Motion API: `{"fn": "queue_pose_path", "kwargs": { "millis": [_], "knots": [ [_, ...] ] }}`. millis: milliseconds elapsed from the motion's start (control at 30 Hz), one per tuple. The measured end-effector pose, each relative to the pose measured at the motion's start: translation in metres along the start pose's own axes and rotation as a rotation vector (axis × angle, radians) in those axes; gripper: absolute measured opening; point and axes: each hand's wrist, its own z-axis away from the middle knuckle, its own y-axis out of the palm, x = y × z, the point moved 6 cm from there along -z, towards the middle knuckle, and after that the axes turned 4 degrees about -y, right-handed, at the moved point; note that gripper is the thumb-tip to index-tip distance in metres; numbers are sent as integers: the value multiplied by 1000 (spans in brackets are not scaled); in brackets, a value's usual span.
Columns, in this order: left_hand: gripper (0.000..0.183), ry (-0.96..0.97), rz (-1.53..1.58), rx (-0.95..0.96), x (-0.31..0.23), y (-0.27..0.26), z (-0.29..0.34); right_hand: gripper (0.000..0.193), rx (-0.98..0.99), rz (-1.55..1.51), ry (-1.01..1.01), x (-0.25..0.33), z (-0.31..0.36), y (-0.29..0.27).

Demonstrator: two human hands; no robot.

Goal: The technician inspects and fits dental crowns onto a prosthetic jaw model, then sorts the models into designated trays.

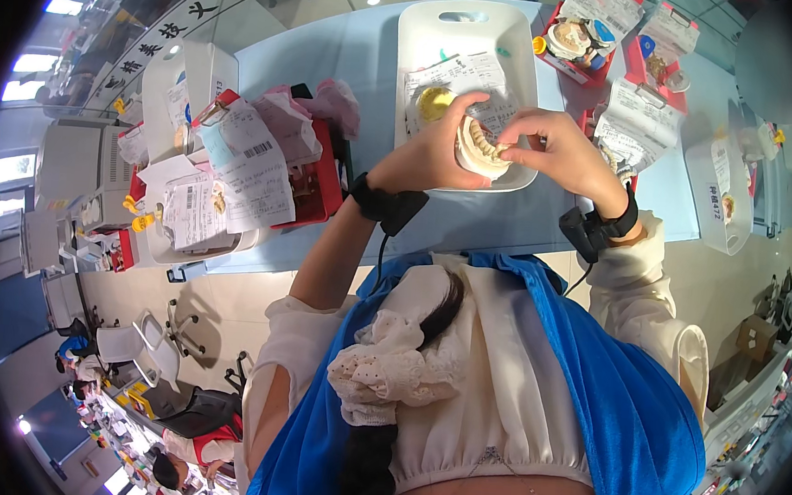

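My left hand [436, 153] is wrapped round a cream plaster dental model [480, 154], thumb along its near side and fingers along its far side. The model's curved row of teeth faces up. From the right, my right hand [553, 148] reaches in with thumb and forefinger pinched at the teeth; whether a small piece sits between the fingertips is hidden. Both hands are above the near end of a white plastic tray [418, 28]. Inside that tray lie a printed paper slip [473, 75] and a round yellow piece [434, 104], partly behind my left hand.
On the light blue table [286, 48], red boxes with paper slips [254, 157] crowd the left beside a white bin [214, 73]. More red boxes [578, 62] holding dental models stand at the right. Another white bin [722, 194] is at the far right edge. People sit at benches lower left.
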Motion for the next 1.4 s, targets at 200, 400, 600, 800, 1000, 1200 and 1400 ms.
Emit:
{"fn": "queue_pose_path", "kwargs": {
  "millis": [200,400,600,800,1000,1200,1400],
  "knots": [
    [94,3,-37,-38,-1,-1,1,16,-3,98,-33,-4,-1,6],
    [94,40,-16,-63,1,0,0,15,-36,80,-60,-1,1,4],
    [92,78,-28,-93,2,1,1,20,15,140,-126,5,0,4],
    [93,54,-8,-100,6,2,2,26,67,224,-180,10,-1,0],
    [93,83,14,-109,2,2,4,29,67,274,-177,12,1,-3],
    [94,62,38,-102,2,3,5,31,48,406,-188,18,5,1],
    [90,113,4,-137,1,2,5,29,15,485,-252,22,4,-1]
  ]
}}
